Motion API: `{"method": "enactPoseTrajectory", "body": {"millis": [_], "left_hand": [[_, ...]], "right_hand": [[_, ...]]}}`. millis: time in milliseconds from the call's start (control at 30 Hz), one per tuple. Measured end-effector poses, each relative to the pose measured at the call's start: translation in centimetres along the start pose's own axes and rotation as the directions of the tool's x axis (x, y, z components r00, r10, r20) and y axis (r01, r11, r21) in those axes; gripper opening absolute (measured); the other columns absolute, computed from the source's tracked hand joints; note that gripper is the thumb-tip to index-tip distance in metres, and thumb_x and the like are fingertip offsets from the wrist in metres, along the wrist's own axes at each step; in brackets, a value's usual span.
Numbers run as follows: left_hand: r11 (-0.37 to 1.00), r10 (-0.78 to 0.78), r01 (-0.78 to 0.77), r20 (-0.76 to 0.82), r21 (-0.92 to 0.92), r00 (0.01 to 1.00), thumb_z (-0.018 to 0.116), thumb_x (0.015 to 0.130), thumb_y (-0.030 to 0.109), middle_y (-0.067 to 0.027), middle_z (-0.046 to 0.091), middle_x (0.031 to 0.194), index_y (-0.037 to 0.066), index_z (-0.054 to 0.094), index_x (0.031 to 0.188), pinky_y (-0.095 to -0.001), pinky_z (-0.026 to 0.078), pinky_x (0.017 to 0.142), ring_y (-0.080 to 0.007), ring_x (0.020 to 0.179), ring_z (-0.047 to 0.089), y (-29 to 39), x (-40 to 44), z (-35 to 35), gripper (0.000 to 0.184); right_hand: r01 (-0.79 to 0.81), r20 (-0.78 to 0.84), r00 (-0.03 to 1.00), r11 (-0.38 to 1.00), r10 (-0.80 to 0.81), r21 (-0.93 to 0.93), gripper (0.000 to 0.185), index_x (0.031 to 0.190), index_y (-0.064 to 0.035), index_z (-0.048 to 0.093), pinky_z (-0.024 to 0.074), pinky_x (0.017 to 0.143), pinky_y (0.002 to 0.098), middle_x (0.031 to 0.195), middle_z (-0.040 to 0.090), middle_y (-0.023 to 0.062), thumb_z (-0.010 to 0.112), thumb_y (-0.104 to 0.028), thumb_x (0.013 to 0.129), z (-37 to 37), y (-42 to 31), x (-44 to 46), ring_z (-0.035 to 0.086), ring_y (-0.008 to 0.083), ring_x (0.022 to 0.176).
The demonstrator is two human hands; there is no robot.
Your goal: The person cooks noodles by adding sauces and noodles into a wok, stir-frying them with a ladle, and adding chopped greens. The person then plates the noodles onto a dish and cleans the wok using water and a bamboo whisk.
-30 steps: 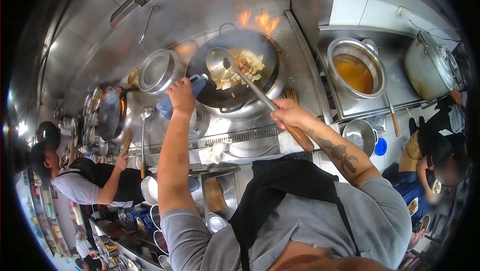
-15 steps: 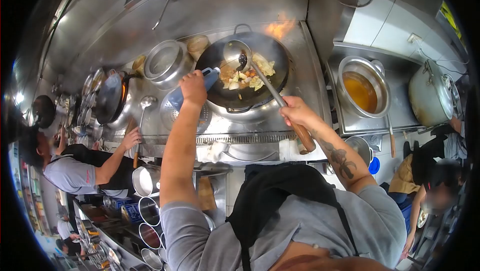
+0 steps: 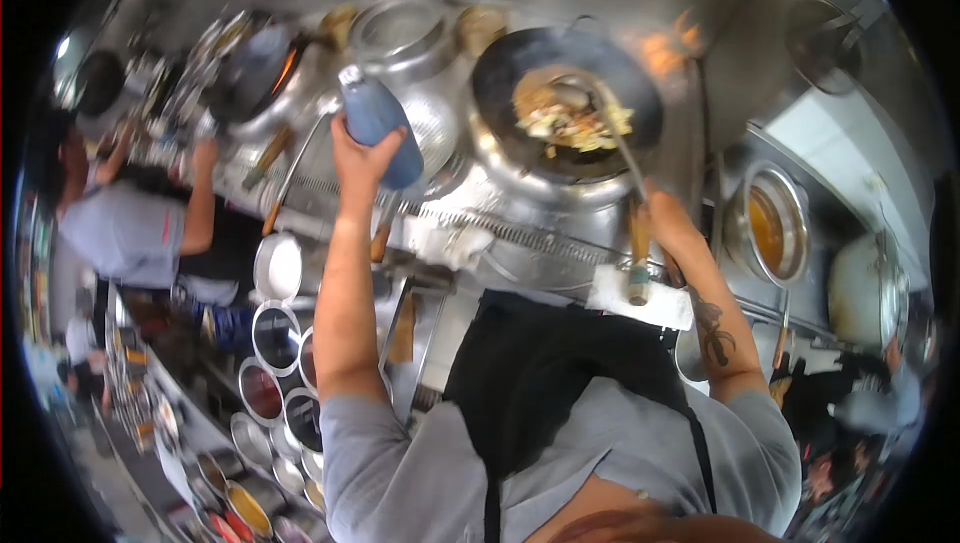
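Note:
My left hand [image 3: 366, 155] is wrapped round a blue squeeze bottle [image 3: 388, 131], which is tilted with its pale cap up, left of the wok and over the stove's front. My right hand [image 3: 668, 221] is closed on the handle of a long ladle [image 3: 573, 93]. The ladle's bowl sits among chopped, yellowish food [image 3: 570, 126] inside the black wok [image 3: 640, 93]. Near that hand, a wooden handle [image 3: 638, 253] lies over a white cloth [image 3: 605, 293]; I cannot make out which tool it belongs to.
Flames [image 3: 665, 51] rise behind the wok on the right. A metal pot [image 3: 797, 208] of amber liquid stands to the right. At the back is a round metal pan [image 3: 400, 33]. A co-worker [image 3: 130, 228] stands at the left, near several sauce containers [image 3: 262, 388].
My left hand has drawn the bottle back from the wok's edge and turned its cap upward. The ladle's bowl, earlier raised with dark liquid, is now down in the food. The view has shifted.

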State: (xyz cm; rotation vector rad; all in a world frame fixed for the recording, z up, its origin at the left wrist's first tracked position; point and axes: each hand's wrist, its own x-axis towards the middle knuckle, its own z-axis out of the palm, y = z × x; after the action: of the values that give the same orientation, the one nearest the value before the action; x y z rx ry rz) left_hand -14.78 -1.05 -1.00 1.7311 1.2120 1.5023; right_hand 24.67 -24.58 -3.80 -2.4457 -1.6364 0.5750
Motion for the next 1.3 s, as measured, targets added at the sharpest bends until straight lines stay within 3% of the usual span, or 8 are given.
{"method": "enactPoseTrajectory", "body": {"millis": [267, 467, 567, 767, 933, 1033, 1200, 1300], "left_hand": [[0.993, -0.094, 0.109, -0.264, 0.042, 0.96, 0.086, 0.06, 0.017, -0.0142, 0.06, 0.104, -0.004, 0.046, 0.117, -0.032, 0.049, 0.083, -0.0193, 0.092, 0.061, -2.7, -3.7, -17.9, 0.072], [0.922, -0.146, 0.266, -0.385, 0.282, 0.911, 0.087, 0.06, 0.017, -0.0149, 0.06, 0.106, -0.004, 0.047, 0.118, -0.0342, 0.049, 0.084, -0.0206, 0.093, 0.06, -7.7, -9.0, -22.5, 0.073], [0.956, -0.178, 0.246, -0.354, 0.158, 0.918, 0.085, 0.06, 0.01, -0.0152, 0.059, 0.11, -0.003, 0.048, 0.119, -0.036, 0.05, 0.086, -0.0222, 0.097, 0.059, -13.0, -11.9, -23.3, 0.071], [0.916, -0.243, 0.321, -0.301, 0.241, 0.922, 0.081, 0.063, 0.005, -0.0162, 0.056, 0.115, -0.005, 0.044, 0.126, -0.0348, 0.046, 0.09, -0.0219, 0.099, 0.058, -14.8, -15.7, -22.1, 0.074], [0.948, -0.276, 0.301, -0.199, 0.104, 0.94, 0.078, 0.064, 0.004, -0.0169, 0.057, 0.11, -0.004, 0.048, 0.12, -0.0359, 0.046, 0.088, -0.0227, 0.098, 0.057, -19.3, -18.1, -22.4, 0.064], [0.883, -0.196, 0.256, -0.186, 0.394, 0.963, 0.076, 0.064, 0.006, -0.0174, 0.057, 0.107, -0.005, 0.047, 0.119, -0.0363, 0.046, 0.088, -0.0238, 0.097, 0.057, -21.7, -19.2, -23.2, 0.063], [0.922, -0.329, 0.362, -0.216, 0.135, 0.919, 0.074, 0.067, 0.01, -0.0174, 0.056, 0.102, -0.005, 0.043, 0.124, -0.0367, 0.047, 0.083, -0.0264, 0.092, 0.057, -18.3, -20.3, -22.4, 0.066], [0.832, -0.272, 0.381, -0.302, 0.404, 0.914, 0.07, 0.071, 0.012, -0.0147, 0.054, 0.1, -0.005, 0.043, 0.127, -0.0367, 0.047, 0.079, -0.0251, 0.088, 0.056, -16.5, -21.6, -26.1, 0.064]], "right_hand": [[0.171, -0.042, 0.984, 0.981, -0.175, -0.094, 0.054, 0.132, 0.0014, 0.041, 0.0499, 0.078, 0.0474, 0.093, 0.063, 0.0282, 0.052, -0.009, 0.081, 1.2, 3.6, -0.1, 0.062, 0.0436, 0.087], [0.033, 0.048, 0.998, 0.998, -0.03, -0.048, 0.052, 0.13, 0.0021, 0.043, 0.0497, 0.077, 0.0489, 0.094, 0.062, 0.0293, 0.053, -0.009, 0.08, 2.7, -2.8, 1.0, 0.062, 0.0442, 0.087], [0.244, -0.044, 0.969, 0.97, -0.245, -0.027, 0.044, 0.123, 0.0021, 0.045, 0.0496, 0.074, 0.0505, 0.091, 0.062, 0.0295, 0.053, -0.01, 0.081, 1.2, -1.3, -2.1, 0.062, 0.0442, 0.085], [-0.029, -0.052, 0.998, 0.967, 0.016, -0.253, 0.037, 0.121, 0.0027, 0.043, 0.05, 0.074, 0.0504, 0.091, 0.063, 0.0288, 0.045, -0.009, 0.086, 1.2, -2.0, 0.1, 0.063, 0.0434, 0.085], [0.052, -0.008, 0.999, 0.998, -0.052, -0.025, 0.046, 0.127, 0.0043, 0.043, 0.0495, 0.08, 0.0473, 0.098, 0.063, 0.0278, 0.05, -0.008, 0.083, -0.1, -3.3, -0.5, 0.063, 0.039, 0.092], [-0.025, -0.03, 0.999, 0.991, 0.029, 0.13, 0.038, 0.118, 0.0026, 0.048, 0.0488, 0.081, 0.0474, 0.097, 0.062, 0.0283, 0.052, -0.007, 0.081, -2.9, -3.1, -1.6, 0.062, 0.0413, 0.092], [-0.083, -0.376, 0.921, 0.994, 0.103, 0.069, 0.029, 0.106, 0.0034, 0.053, 0.0484, 0.076, 0.0481, 0.091, 0.063, 0.0282, 0.053, -0.007, 0.079, 4.2, 2.3, 3.2, 0.062, 0.0444, 0.086], [-0.057, -0.134, 0.984, 0.917, 0.119, 0.395, 0.028, 0.105, 0.0035, 0.055, 0.0494, 0.074, 0.0467, 0.087, 0.064, 0.0267, 0.053, -0.008, 0.079, 1.6, 1.2, 1.5, 0.064, 0.0418, 0.08]]}}
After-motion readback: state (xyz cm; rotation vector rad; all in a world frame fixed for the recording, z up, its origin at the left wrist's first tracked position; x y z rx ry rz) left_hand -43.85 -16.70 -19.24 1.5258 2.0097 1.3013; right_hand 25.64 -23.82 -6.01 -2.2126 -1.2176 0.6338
